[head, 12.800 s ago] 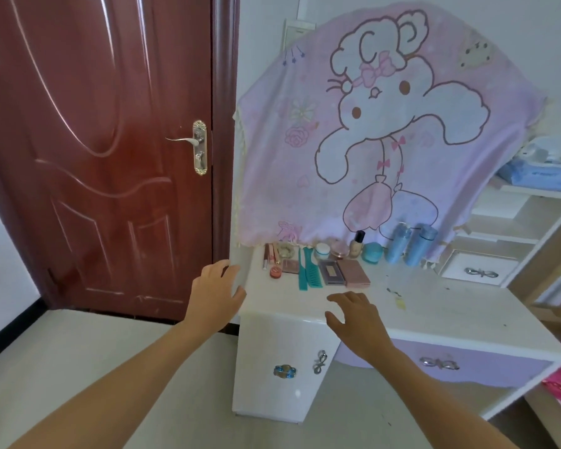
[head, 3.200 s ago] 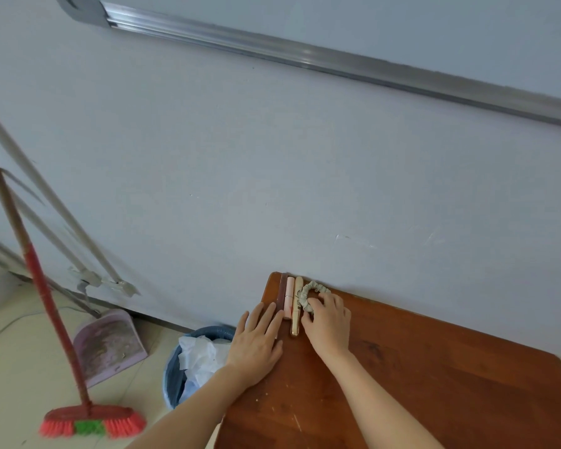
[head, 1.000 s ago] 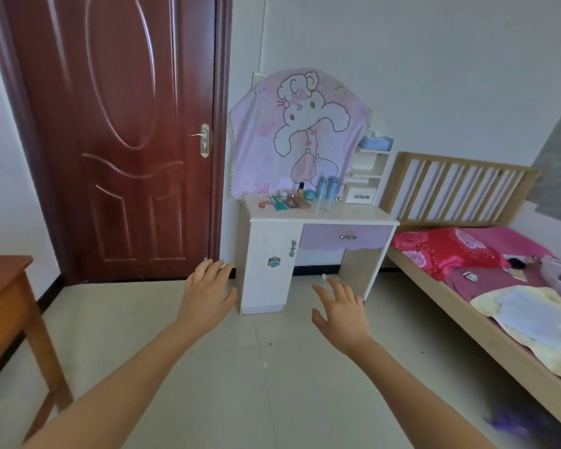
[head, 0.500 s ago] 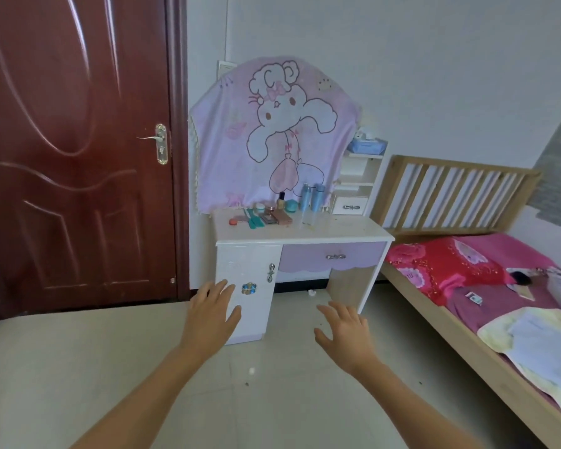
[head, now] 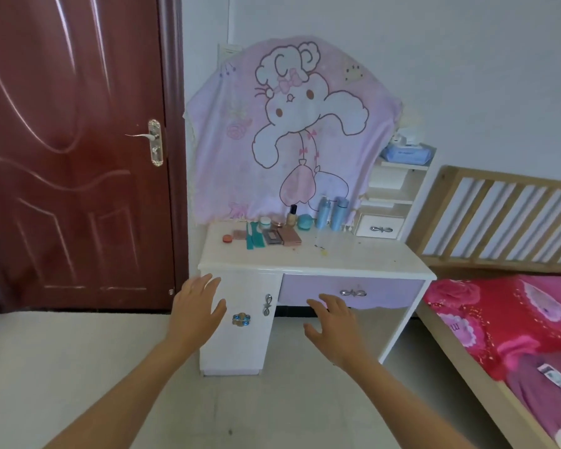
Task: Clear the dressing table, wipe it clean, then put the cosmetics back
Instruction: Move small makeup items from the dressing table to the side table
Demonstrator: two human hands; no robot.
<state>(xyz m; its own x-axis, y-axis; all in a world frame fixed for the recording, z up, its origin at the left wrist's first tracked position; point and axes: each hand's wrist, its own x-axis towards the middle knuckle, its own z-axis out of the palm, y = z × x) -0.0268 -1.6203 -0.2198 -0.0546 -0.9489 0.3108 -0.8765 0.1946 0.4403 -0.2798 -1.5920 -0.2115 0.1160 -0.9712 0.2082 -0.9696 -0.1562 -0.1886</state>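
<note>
The white dressing table (head: 363, 259) stands ahead of me against the wall. Along its back left lie cosmetics: a small red pot (head: 228, 238), a teal comb (head: 253, 238), two flat palettes (head: 282, 236), a foundation bottle (head: 292, 215), a teal jar (head: 305, 221) and two blue bottles (head: 330, 213). My left hand (head: 196, 311) and my right hand (head: 334, 325) are stretched out in front of the table's cabinet and drawer, fingers spread, holding nothing, short of the tabletop.
A pink cartoon cloth (head: 292, 131) covers the mirror. A dark red door (head: 75, 150) is shut on the left. A wooden bed (head: 506, 319) with red bedding lies on the right. Small shelves with a blue wipes pack (head: 407, 153) adjoin the table.
I have come closer to the dressing table, which now fills more of the view. Both hands stay raised and hold nothing.
</note>
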